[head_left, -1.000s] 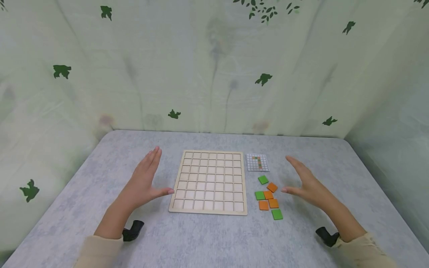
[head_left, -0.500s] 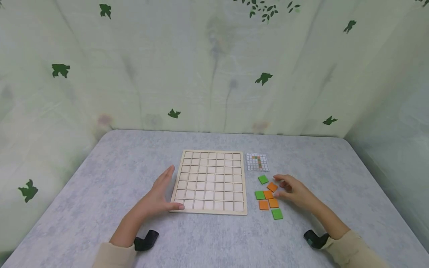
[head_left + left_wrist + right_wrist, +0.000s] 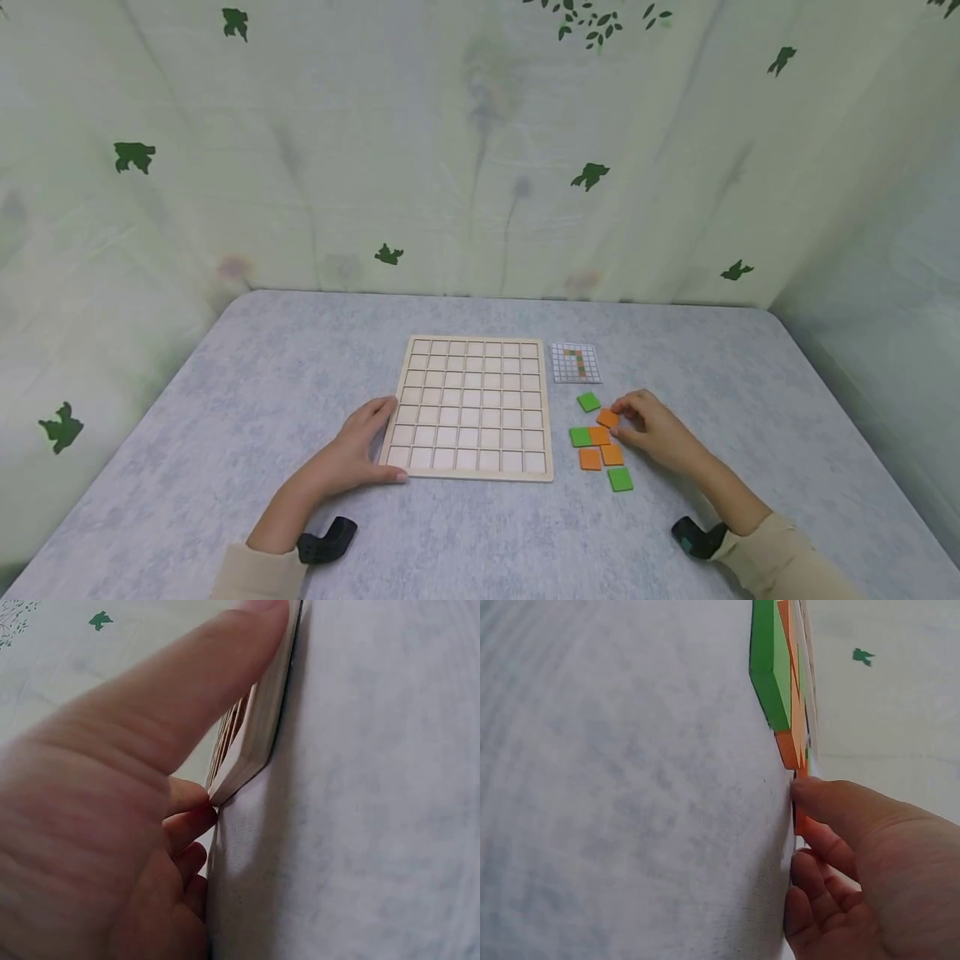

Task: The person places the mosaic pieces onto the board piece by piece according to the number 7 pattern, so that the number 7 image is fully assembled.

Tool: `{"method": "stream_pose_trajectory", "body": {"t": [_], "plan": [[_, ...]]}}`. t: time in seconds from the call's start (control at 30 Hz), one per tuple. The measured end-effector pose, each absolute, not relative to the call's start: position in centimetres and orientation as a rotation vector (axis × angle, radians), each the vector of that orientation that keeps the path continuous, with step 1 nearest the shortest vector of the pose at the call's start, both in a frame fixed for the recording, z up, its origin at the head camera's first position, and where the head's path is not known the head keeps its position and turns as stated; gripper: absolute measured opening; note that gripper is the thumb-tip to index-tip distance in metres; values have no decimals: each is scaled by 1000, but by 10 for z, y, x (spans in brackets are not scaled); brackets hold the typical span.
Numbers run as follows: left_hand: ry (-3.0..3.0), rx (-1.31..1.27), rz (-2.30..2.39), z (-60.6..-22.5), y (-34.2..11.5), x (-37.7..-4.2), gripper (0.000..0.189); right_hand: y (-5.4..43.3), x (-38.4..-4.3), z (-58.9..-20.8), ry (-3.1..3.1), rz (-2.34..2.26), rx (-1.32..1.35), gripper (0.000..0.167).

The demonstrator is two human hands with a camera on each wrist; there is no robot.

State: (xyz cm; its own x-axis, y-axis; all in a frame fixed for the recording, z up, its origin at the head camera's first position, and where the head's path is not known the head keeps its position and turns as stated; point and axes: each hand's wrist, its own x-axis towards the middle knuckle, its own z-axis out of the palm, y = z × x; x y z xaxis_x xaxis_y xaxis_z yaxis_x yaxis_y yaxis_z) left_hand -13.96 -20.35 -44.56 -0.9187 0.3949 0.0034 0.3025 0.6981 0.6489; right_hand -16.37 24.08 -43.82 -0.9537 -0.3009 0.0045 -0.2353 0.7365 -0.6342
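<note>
A pale wooden grid board lies flat on the table. My left hand holds its near left corner, thumb along the front edge and fingers against the left side; the left wrist view shows the board's corner between them. To the board's right, my right hand pinches an orange tile between thumb and forefinger, still low at the table. Around it lie loose tiles: a green tile behind, another green tile touching an orange tile, and more in front.
A small printed card with an orange and green pattern on a grid lies beyond the tiles. A grey table carries everything. A pale curtain with leaf shapes hangs behind and at the sides.
Both hands have come inward and down. The left has taken hold of the board's near left corner; the right has closed its fingertips on the orange tile, which has shifted slightly.
</note>
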Motion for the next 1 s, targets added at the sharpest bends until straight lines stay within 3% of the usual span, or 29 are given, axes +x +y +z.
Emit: {"method": "stream_pose_trajectory", "body": {"t": [0.2, 0.43, 0.73, 1.0], "plan": [[2779, 569, 1011, -447, -203, -139, 113, 232, -170, -424, 2837, -1023, -362, 23], [2828, 579, 950, -447, -199, -138, 113, 205, -187, -401, 2880, -1139, -553, 26], [2831, 576, 936, -448, -199, -139, 113, 141, -220, -385, 2771, -1382, -760, 30], [2827, 585, 956, -447, -199, -139, 104, 84, -248, -394, 2674, -1473, -778, 31]]}}
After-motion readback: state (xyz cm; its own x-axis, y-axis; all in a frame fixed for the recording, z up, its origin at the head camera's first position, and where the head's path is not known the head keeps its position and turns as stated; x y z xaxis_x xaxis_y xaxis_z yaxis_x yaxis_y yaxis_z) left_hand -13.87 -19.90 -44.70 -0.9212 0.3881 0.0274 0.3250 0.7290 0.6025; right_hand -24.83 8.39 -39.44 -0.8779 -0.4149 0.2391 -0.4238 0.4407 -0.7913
